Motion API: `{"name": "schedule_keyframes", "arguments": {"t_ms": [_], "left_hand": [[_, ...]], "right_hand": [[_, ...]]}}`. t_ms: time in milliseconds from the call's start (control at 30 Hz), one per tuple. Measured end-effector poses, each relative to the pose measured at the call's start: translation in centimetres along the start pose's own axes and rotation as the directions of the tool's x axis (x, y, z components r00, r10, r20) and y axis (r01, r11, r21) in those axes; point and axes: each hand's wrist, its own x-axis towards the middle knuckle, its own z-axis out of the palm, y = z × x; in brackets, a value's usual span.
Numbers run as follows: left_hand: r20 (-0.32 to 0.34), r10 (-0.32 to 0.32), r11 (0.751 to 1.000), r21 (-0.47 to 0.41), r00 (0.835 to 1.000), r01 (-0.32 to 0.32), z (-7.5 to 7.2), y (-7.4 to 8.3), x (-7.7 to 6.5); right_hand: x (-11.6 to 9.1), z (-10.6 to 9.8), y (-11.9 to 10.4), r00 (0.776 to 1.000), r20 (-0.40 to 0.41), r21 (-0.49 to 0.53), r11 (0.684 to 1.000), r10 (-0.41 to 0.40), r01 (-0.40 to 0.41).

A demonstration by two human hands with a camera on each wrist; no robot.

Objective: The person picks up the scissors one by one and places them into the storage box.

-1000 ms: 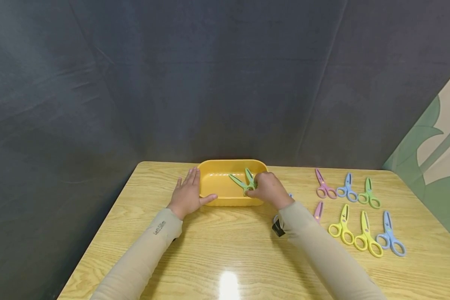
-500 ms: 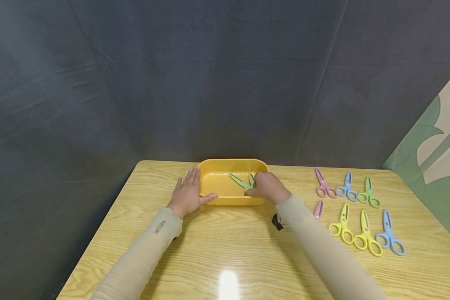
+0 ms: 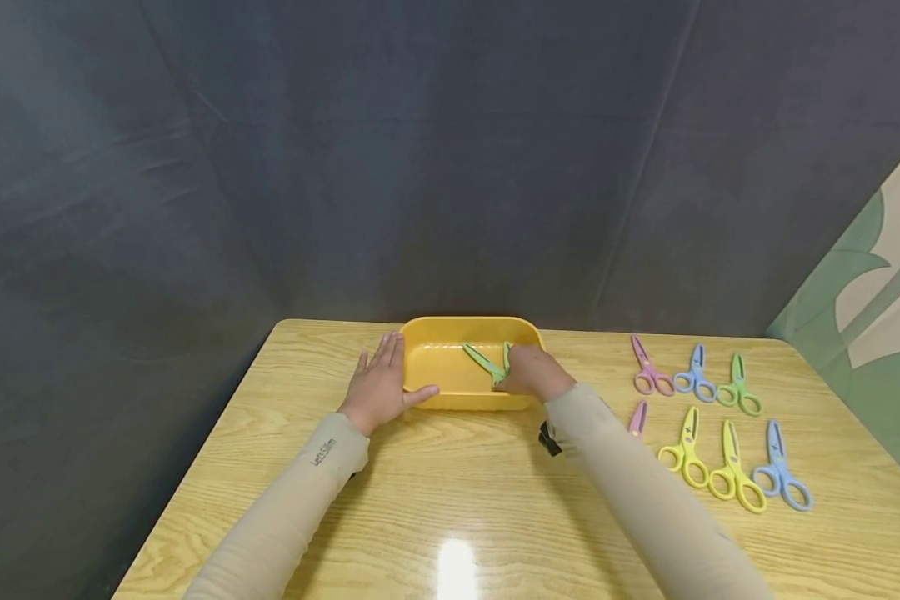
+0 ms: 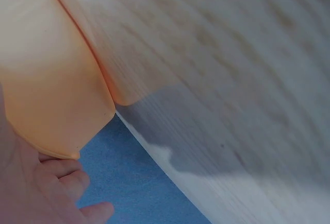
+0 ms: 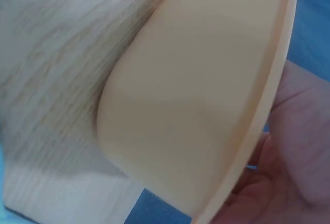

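A person's left hand (image 3: 380, 387) is resting against the left end of a yellow tray (image 3: 468, 402), its fingers lying straight and its thumb reaching over the near rim. The right hand (image 3: 534, 372), fingers curling, is gripping green scissors (image 3: 507, 356) inside the tray's right half; a second green blade (image 3: 482, 359) is angling up and left beside them. On the surface (image 3: 450, 483) to the right, other scissors (image 3: 731, 450) are lying in two rows.
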Motion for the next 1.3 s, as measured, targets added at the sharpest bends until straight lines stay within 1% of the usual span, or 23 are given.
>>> {"name": "schedule_keyframes", "arguments": {"t_ms": [133, 267, 367, 567, 700, 900, 1067, 1300], "left_hand": [[0.0, 0.002, 1.0, -0.005, 1.0, -0.002, -0.1, 0.2, -0.1], [-0.005, 0.003, 1.0, -0.014, 1.0, -0.003, -0.3, 0.3, -0.1], [0.004, -0.002, 1.0, -0.009, 1.0, 0.002, -0.4, 0.4, -0.1], [0.016, -0.009, 1.0, -0.011, 1.0, 0.009, -0.5, 0.2, -0.2], [0.012, -0.011, 1.0, -0.011, 1.0, 0.011, -0.5, 0.1, -0.1], [0.01, -0.007, 1.0, -0.008, 1.0, 0.007, -0.5, 0.1, 0.0], [0.019, -0.004, 1.0, -0.003, 1.0, 0.005, -0.4, 0.1, 0.0], [0.011, 0.006, 1.0, -0.019, 1.0, -0.006, -0.2, 0.1, -0.1]], "right_hand": [[0.0, 0.1, -0.1, 1.0, -0.006, 0.005, 1.0, 0.016, -0.016], [0.0, 0.4, -0.2, 0.999, -0.049, 0.008, 1.0, 0.017, -0.016], [0.0, 0.7, -0.2, 0.996, -0.087, 0.012, 1.0, 0.022, -0.021], [-0.1, 1.2, -0.3, 0.991, -0.127, 0.024, 0.999, 0.042, -0.039], [-0.1, 1.4, -0.3, 0.987, -0.161, 0.007, 1.0, 0.024, -0.023], [-0.2, 1.8, -0.2, 0.974, -0.227, 0.019, 1.0, 0.008, -0.004], [-0.5, 2.3, 0.0, 0.958, -0.287, 0.059, 0.998, 0.001, 0.016], [-0.8, 3.1, 0.6, 0.932, -0.36, 0.107, 0.99, -0.043, 0.087]]}}
